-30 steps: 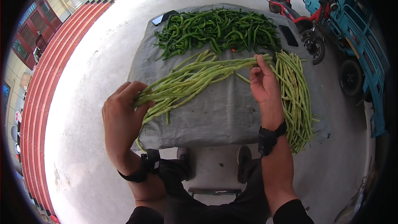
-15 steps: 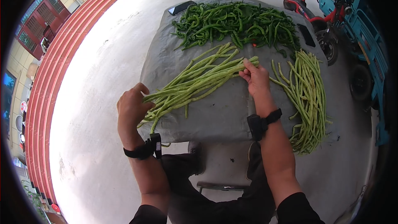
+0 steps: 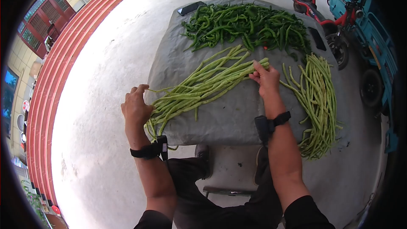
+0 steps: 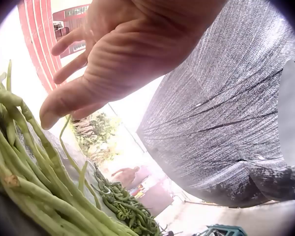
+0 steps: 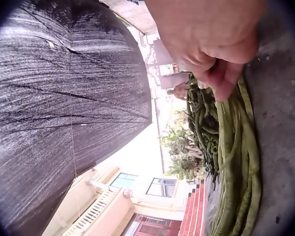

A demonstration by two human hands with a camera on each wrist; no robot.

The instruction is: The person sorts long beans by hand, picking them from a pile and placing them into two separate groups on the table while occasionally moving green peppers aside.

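A loose bundle of long green beans (image 3: 212, 82) lies slantwise across the grey sheet. My right hand (image 3: 267, 80) grips its far right end between thumb and fingers; the right wrist view shows these fingertips pressed on the bean ends (image 5: 231, 128). At the bundle's left end is my left hand (image 3: 136, 105), thumb and forefinger pinching the thin tip of a single bean (image 4: 65, 140), the other fingers spread. The remaining beans (image 4: 34, 172) lie beside and below this hand. A second heap of long beans (image 3: 319, 106) rests at the right edge.
Green chili peppers (image 3: 246, 25) are piled at the back of the covered table (image 3: 212, 127). One phone (image 3: 191, 8) lies at the back left, another (image 3: 316, 38) at the right. A red bike (image 3: 313, 4) and a blue cart (image 3: 377, 38) stand to the right, red steps (image 3: 63, 68) to the left.
My left hand has loosened from the bundle's left end and now pinches only one thin bean tip. The right hand, still gripping, has drawn the bundle leftward, apart from the right heap.
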